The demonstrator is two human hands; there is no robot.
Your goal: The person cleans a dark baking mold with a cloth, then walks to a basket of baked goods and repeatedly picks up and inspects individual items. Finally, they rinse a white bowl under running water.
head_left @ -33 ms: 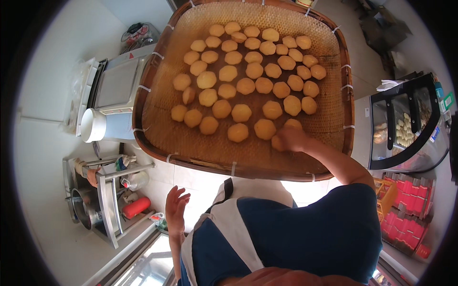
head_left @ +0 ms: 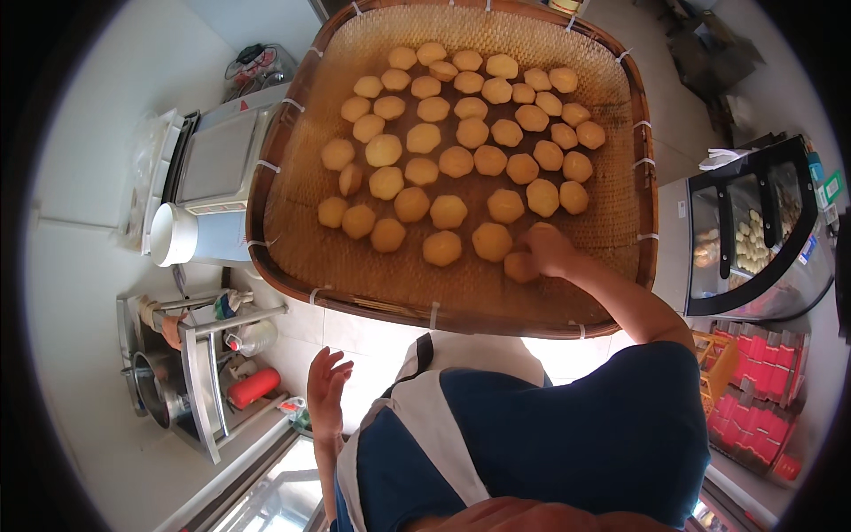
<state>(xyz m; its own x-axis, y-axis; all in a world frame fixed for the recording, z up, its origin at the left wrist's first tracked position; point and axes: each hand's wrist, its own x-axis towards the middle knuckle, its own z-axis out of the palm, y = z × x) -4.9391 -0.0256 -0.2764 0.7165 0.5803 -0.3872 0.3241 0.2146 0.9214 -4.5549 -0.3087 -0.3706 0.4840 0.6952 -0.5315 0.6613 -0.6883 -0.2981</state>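
A large woven bamboo tray (head_left: pixel 297 213) with a raised rim lies in front of me, bearing several rows of flat, round, golden pastries (head_left: pixel 448 211). My right hand (head_left: pixel 551 252) reaches over its near right part. The fingers are curled at one round pastry (head_left: pixel 543 228), which they partly cover. Just beside these fingers, toward me, lies another pastry (head_left: pixel 521 268). Off the tray's near left side, my left hand (head_left: pixel 328 387) is raised with fingers loosely apart and nothing in them.
A glass-fronted display case (head_left: pixel 753 230) stands at the right. Beneath it are a yellow crate (head_left: pixel 716 363) and stacked red packages (head_left: pixel 753 399). To the left are a white bucket (head_left: pixel 171 233), a metal rack (head_left: pixel 202 381) and a red cylinder (head_left: pixel 253 387).
My right hand has shifted slightly away from me, from the nearest pastry to the one just beyond, uncovering the nearer one. My left hand stays in place.
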